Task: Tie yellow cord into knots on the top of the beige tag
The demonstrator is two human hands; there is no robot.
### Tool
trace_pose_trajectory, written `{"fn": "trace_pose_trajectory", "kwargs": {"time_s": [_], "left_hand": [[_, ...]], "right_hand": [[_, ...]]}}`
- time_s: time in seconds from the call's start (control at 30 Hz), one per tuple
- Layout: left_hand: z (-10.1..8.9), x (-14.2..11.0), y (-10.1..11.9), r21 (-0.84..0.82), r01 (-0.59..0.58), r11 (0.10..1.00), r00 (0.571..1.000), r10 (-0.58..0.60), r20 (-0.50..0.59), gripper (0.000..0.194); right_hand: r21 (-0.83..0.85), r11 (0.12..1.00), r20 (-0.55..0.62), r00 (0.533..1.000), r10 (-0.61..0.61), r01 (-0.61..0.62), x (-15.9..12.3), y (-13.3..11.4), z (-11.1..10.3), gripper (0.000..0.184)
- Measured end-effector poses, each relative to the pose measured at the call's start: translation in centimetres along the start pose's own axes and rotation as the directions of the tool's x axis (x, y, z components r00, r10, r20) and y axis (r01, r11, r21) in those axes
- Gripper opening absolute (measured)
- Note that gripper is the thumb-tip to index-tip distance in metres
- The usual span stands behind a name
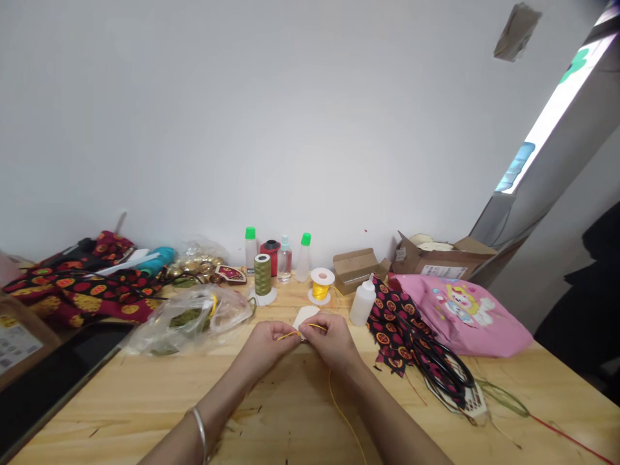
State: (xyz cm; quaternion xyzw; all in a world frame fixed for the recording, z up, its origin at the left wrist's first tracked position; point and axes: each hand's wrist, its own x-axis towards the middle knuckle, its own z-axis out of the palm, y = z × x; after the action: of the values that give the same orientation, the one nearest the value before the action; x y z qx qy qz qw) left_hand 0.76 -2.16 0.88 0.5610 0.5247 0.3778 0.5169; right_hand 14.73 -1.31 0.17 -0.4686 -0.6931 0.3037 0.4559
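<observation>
Both hands meet at the middle of the wooden table (145,400). My left hand (268,345) and my right hand (332,342) are closed in pinches on a thin yellow cord (346,416), which loops between the fingers and trails back toward me under the right wrist. A small pale card-like piece (305,315) sits just behind the fingertips; whether a hand grips it is hidden. A spool of yellow cord (321,284) stands beyond the hands, next to a green thread spool (262,274).
A clear plastic bag (191,320) lies left of the hands. Patterned red-black fabric (82,284) is piled far left, more fabric (394,323) and black scissors (448,371) right. A pink bag (465,313), cardboard boxes (356,268), a squeeze bottle (363,300) and small bottles (285,258) line the back.
</observation>
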Motion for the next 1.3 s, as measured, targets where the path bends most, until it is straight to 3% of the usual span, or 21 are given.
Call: {"fn": "trace_pose_trajectory", "kwargs": {"time_s": [0.3, 0.47, 0.77, 1.0, 1.3], "left_hand": [[-0.63, -0.01, 0.13, -0.039, -0.001, 0.999, 0.991, 0.007, 0.132, 0.025], [-0.71, 0.01, 0.36, -0.084, 0.097, 0.992, 0.983, -0.082, 0.165, 0.026], [-0.46, 0.04, 0.26, -0.136, 0.064, 0.989, 0.998, -0.060, 0.034, 0.025], [-0.58, -0.30, 0.80, -0.156, 0.101, 0.983, 0.991, -0.085, 0.104, 0.028], [-0.36, -0.17, 0.74, -0.128, 0.084, 0.988, 0.996, -0.082, 0.020, 0.023]], "right_hand": [[-0.047, 0.999, 0.020, 1.000, 0.007, -0.006, -0.16, -0.19, -0.14, 0.018], [-0.043, 0.999, 0.033, 0.999, 0.029, -0.027, -0.04, -0.12, -0.02, 0.017], [0.018, 0.999, -0.059, 0.998, 0.037, -0.036, -0.05, -0.15, -0.21, 0.017], [0.085, 0.991, -0.051, 0.993, 0.105, -0.101, 0.07, -0.46, -0.34, 0.017], [0.103, 0.992, -0.052, 0.996, 0.077, -0.071, -0.02, -0.30, -0.19, 0.017]]}}
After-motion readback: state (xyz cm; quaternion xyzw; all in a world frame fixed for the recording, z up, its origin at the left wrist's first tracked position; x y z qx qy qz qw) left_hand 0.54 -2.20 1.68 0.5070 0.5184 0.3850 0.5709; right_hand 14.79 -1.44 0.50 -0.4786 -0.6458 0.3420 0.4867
